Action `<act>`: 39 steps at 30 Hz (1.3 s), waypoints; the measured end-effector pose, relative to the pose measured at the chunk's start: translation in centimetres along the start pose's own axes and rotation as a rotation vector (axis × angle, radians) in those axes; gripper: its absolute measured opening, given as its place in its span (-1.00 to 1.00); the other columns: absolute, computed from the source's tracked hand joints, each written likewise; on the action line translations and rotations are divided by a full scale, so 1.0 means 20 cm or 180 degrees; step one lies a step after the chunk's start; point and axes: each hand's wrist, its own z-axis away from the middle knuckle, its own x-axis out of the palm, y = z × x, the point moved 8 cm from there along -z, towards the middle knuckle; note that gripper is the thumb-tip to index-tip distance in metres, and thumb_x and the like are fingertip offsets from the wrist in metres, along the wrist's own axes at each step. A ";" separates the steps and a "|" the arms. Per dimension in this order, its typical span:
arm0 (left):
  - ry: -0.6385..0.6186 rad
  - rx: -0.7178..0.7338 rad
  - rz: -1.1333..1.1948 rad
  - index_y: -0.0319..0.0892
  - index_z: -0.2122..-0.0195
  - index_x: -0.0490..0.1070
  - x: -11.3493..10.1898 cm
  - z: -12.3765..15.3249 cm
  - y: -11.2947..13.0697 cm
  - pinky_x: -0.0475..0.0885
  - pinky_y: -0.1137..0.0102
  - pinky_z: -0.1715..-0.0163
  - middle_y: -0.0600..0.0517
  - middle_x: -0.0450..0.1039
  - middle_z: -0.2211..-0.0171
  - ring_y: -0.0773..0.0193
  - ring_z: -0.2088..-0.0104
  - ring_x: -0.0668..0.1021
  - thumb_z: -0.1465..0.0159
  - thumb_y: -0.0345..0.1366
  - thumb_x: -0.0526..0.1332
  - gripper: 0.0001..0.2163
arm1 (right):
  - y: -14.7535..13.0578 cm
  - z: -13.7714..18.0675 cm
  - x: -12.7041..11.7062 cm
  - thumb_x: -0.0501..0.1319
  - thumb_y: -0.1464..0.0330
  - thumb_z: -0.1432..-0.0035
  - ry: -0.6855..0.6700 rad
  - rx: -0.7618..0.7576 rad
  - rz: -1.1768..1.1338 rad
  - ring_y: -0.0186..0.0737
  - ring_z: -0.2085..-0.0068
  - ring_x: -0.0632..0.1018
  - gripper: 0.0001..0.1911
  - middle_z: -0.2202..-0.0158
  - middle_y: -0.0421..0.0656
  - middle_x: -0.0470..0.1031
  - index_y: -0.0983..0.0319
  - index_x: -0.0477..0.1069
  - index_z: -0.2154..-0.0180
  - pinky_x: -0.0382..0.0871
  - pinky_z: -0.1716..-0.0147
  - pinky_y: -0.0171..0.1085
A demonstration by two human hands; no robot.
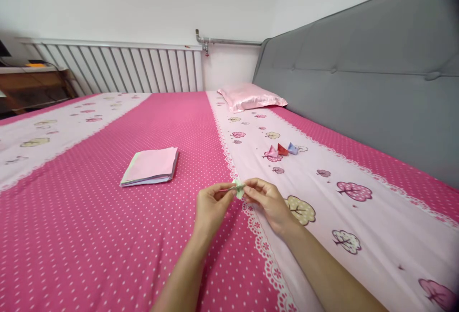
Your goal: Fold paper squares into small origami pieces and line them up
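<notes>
A small folded piece of light green paper [239, 190] is held up between my two hands, above the lace border printed on the bedspread. My left hand [212, 204] pinches its left side with thumb and forefinger, where a thin darker edge shows that I cannot make out clearly. From the other side, my right hand [268, 203] pinches the paper near its right edge. Beyond the right hand, three small folded paper shapes lie in a row: a pink one [272, 151], a red one [282, 150] and a blue one [292, 149].
A stack of square coloured paper [152, 164], pink on top, lies to the left on the bedspread [89, 235]. Farther back is a pink satin pillow [251, 96]. A grey padded headboard [366, 68] borders the right; a white radiator [125, 68] stands behind the bed.
</notes>
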 end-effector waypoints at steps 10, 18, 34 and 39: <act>-0.0120 0.0628 -0.0677 -0.24 0.42 0.48 0.03 0.02 0.04 0.46 0.38 0.37 -0.07 0.52 0.40 0.22 0.38 0.55 0.00 -0.26 0.27 -0.83 | -0.07 0.01 0.03 0.29 0.27 0.10 0.0036 -0.0563 0.0391 -0.27 0.40 0.50 -0.81 0.38 -0.12 0.52 0.27 0.45 0.44 0.35 0.35 -0.28; 0.0102 0.0466 -0.0542 -0.26 0.42 0.45 0.00 0.01 0.03 0.45 0.36 0.33 -0.10 0.50 0.32 0.22 0.36 0.55 -0.01 -0.29 0.24 -0.86 | -0.05 0.01 0.01 0.29 0.28 0.09 0.0191 -0.0306 0.0191 -0.28 0.35 0.49 -0.82 0.40 -0.14 0.52 0.26 0.46 0.43 0.34 0.26 -0.28; 0.0348 0.0002 -0.0139 -0.25 0.56 0.35 -0.05 -0.01 0.02 0.28 0.53 0.55 0.04 0.46 0.52 0.38 0.53 0.46 0.07 -0.41 0.18 -0.97 | 0.01 -0.01 -0.01 0.19 0.27 0.00 0.0212 -0.0086 -0.0192 -0.28 0.34 0.53 -0.83 0.39 -0.19 0.49 0.23 0.35 0.36 0.38 0.27 -0.30; 0.0337 0.0004 -0.0106 -0.25 0.59 0.35 -0.05 -0.01 0.01 0.28 0.52 0.52 0.04 0.46 0.51 0.38 0.51 0.46 0.06 -0.38 0.19 -0.95 | 0.01 -0.01 -0.01 0.18 0.26 -0.01 0.0208 -0.0086 -0.0176 -0.27 0.29 0.53 -0.83 0.34 -0.17 0.49 0.22 0.36 0.35 0.39 0.27 -0.32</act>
